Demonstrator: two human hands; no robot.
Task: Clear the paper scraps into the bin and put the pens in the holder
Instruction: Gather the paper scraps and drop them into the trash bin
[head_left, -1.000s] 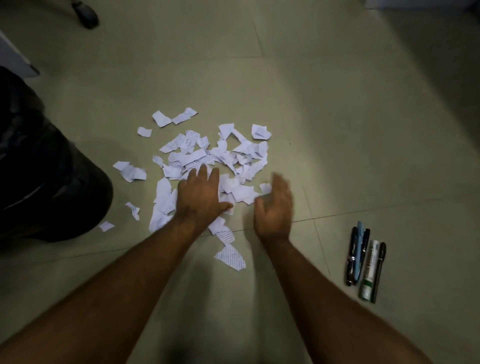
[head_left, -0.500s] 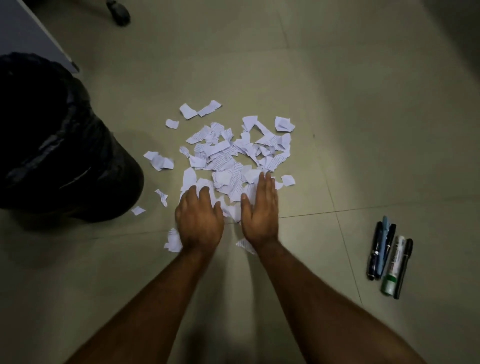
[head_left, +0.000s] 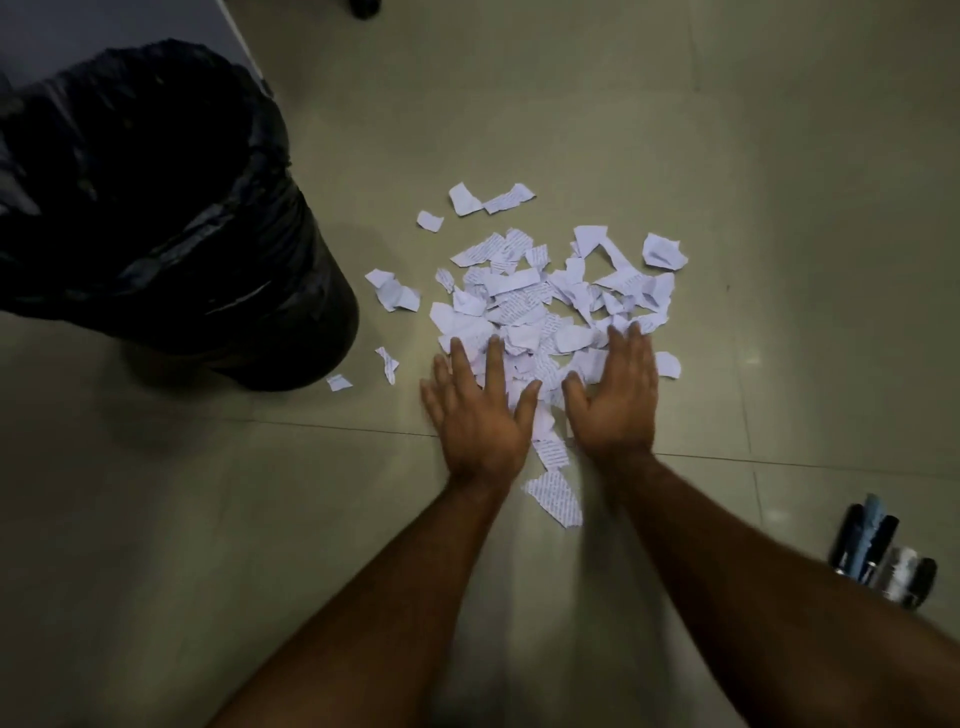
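Note:
A heap of torn white paper scraps (head_left: 540, 301) lies on the tiled floor in the middle of the view. My left hand (head_left: 480, 415) lies flat, fingers straight, on the heap's near left edge. My right hand (head_left: 615, 400) lies flat on the near right edge, fingertips on the scraps. A larger printed scrap (head_left: 553, 496) sits between my wrists. A bin (head_left: 291, 291) lined with a black bag stands at the left. Several pens (head_left: 883, 561) lie side by side at the lower right, partly behind my right forearm. No pen holder is in view.
A few stray scraps (head_left: 397, 296) lie between the heap and the bin. A white panel (head_left: 104, 26) stands behind the bin at the upper left. A dark object (head_left: 363, 8) sits at the top edge.
Both hands have spread flat and apart on the near edge of the heap. The view has shifted so the bin shows more fully and the pens have slid toward the lower right corner.

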